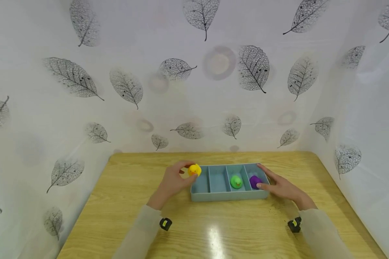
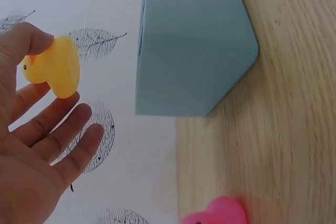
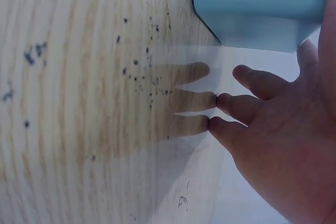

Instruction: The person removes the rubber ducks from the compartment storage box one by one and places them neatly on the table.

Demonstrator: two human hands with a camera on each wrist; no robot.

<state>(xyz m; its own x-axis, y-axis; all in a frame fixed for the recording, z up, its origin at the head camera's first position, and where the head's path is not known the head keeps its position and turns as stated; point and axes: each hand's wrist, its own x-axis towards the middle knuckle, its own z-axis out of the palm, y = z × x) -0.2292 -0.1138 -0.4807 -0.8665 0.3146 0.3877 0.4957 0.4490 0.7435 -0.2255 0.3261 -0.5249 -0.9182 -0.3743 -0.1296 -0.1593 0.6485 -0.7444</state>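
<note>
Yellow rubber duck [image 1: 194, 170]: upright, beak toward the person, pinched by the left hand [image 1: 171, 180]!
Divided tray [image 1: 227, 196]: lengthwise left to right.
Right hand [image 1: 286, 187]: fingers outstretched, touching tray's end.

Tray [image 1: 229, 196] open from above, dividers [image 1: 228, 178] standing between compartments [image 1: 218, 180]; green duck [image 1: 236, 182], purple toy [image 1: 254, 181] obstructing the right two

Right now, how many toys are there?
4: yellow toy in the left hand, green toy and purple toy in the tray, pink toy on the table; more may be hidden.
</note>
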